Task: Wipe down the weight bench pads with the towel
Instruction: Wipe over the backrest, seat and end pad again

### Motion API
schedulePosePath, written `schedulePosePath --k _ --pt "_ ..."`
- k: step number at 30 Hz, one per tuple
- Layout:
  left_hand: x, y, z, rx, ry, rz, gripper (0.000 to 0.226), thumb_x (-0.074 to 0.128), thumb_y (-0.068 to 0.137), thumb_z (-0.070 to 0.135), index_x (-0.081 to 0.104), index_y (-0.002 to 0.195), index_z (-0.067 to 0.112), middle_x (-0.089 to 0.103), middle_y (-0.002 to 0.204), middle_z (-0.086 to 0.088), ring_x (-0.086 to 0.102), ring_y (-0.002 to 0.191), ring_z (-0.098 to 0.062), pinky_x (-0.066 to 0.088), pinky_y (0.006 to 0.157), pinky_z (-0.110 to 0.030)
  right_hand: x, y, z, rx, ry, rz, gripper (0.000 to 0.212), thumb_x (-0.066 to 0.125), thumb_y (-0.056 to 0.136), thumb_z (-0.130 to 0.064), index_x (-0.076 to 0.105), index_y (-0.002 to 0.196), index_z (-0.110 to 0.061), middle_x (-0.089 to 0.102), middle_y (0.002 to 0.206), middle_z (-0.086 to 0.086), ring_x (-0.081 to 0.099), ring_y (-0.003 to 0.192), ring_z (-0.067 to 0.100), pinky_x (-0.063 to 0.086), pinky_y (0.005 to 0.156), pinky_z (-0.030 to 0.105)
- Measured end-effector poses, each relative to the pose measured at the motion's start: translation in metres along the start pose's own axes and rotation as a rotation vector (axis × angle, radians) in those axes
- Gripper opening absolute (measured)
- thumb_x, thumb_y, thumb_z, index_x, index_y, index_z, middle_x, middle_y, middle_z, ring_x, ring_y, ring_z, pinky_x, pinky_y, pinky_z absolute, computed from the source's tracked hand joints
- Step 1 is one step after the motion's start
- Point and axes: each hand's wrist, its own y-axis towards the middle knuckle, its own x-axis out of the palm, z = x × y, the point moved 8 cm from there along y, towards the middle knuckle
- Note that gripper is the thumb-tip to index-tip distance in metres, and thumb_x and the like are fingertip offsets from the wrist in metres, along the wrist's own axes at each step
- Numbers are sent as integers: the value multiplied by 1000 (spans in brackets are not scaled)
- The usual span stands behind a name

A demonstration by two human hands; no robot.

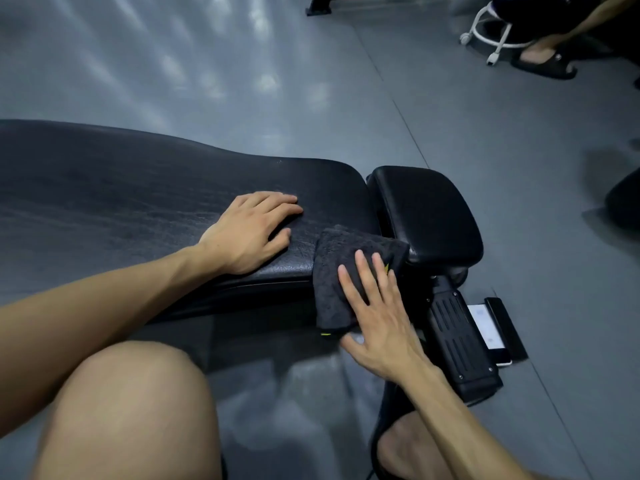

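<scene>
Judging by how things lie, the towel [349, 271] is being pressed flat-fingered by the right hand [377, 317] over the long pad's [138, 192] near corner while the left hand [251, 230] is being rested open on it, and the small seat pad [429, 209] is seemingly being left for later.

Towel [346, 271] drapes the long pad's [138, 195] near edge, left of the short pad [426, 209].

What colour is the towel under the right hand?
Dark grey towel with a small yellow-green accent; head view.
</scene>
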Motion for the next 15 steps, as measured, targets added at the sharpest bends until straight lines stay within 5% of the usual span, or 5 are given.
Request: schedulePosePath --k 4,10,15 --pt "0 0 1 -4 14 -13 49 37 100 43 48 146 27 43 156 9 34 146 -17 27 118 -41 -17 14 16 -60 -102 79 97 53 85 -79 18 163 -34 15 171 0 8 159 28 8 121 68" --pt "1 0 2 14 38 -14 49 36 102 40 46 148 24 41 157 6 33 147 -19 26 120 -41 -11 42 22 -16 -220 53 113 67 74 -71 9 164 -34 6 173 6 1 158 38 11 120 71" --pt "3 1 0 20 39 -16 49 36 103 40 44 149 24 39 158 6 31 147 -19 24 121 -41 -7 48 24 -55 -198 182 122 93 59 -47 26 159 -27 29 166 11 23 153 42 20 120 68"
